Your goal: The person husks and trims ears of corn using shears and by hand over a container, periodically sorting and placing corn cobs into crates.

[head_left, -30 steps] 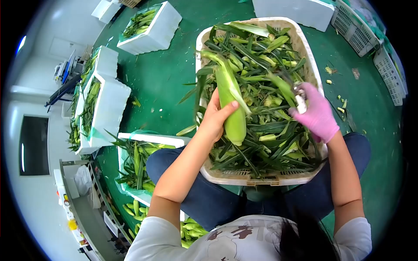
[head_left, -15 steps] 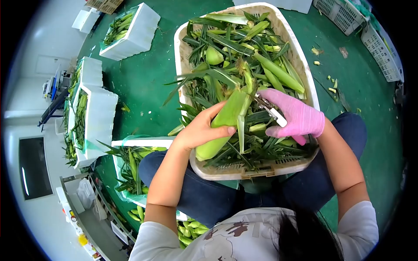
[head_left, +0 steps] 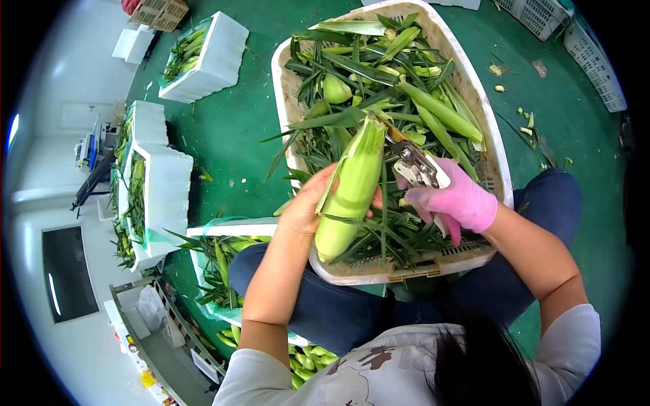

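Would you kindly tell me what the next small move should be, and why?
Probably snip the far end of the corn with the shears: the right hand has their blades beside that end, while the left hand holds the corn.

Passable right of the crate (head_left: pixel 284 88), over green floor (head_left: pixel 575 128) with a few scraps (head_left: pixel 526 130); likewise left of it, as far as the foam boxes (head_left: pixel 166 189). Blocked at the crate's near side by bent legs (head_left: pixel 318 301). Hemmed above its near half by the left hand (head_left: pixel 308 201), ear of corn (head_left: pixel 351 196), shears (head_left: pixel 421 169) and right hand (head_left: pixel 458 199). Open above its far half, over heaped leaves (head_left: pixel 357 69).
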The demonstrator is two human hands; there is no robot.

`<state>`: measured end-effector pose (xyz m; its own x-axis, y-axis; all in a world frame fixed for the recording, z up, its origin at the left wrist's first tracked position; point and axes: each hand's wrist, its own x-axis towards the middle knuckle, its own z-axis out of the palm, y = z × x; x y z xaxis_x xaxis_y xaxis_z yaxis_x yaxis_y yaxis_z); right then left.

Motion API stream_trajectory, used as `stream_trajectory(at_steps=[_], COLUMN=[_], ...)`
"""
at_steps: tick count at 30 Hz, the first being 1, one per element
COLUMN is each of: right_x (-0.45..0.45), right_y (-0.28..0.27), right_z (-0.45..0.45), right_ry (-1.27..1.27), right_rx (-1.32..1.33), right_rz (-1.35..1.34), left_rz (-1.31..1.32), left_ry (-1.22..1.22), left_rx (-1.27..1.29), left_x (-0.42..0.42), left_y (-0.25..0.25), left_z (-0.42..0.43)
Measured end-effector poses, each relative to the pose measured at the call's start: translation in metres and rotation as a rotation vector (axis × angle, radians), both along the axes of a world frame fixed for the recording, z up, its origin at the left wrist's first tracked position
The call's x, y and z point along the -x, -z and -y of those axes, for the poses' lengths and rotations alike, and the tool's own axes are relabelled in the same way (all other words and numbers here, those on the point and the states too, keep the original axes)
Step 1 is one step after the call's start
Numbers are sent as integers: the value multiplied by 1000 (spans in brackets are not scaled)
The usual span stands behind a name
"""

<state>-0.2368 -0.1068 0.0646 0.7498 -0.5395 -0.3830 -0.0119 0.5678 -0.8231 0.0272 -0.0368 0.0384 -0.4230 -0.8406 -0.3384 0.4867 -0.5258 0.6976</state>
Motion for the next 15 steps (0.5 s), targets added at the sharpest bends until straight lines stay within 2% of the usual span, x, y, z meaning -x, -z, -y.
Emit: stream_trajectory(at_steps=[3, 4, 7, 8, 12, 13, 15], right_x=[4, 11, 20, 22, 29, 29, 25], right_y=[3, 6, 4, 11, 3, -2, 3], right_z=[7, 16, 17, 18, 22, 19, 12], right_ry=[160, 62, 105, 54, -223, -257, -259], right_rx=[-134, -146, -50, -59, 2, 66, 6], right_rz=[120, 84, 62, 119, 32, 27, 83], left_rz=[-120, -146, -160, -129, -35, -22, 13], left_ry=[106, 82, 27, -10, -183, -224, -230], left_rx=[-100, -85, -32, -22, 62, 64, 42], left_x=[16, 21, 25, 24, 14, 11, 10], left_y=[8, 16, 17, 16, 12, 12, 10], left_z=[-1, -4, -2, -1, 9, 10, 10])
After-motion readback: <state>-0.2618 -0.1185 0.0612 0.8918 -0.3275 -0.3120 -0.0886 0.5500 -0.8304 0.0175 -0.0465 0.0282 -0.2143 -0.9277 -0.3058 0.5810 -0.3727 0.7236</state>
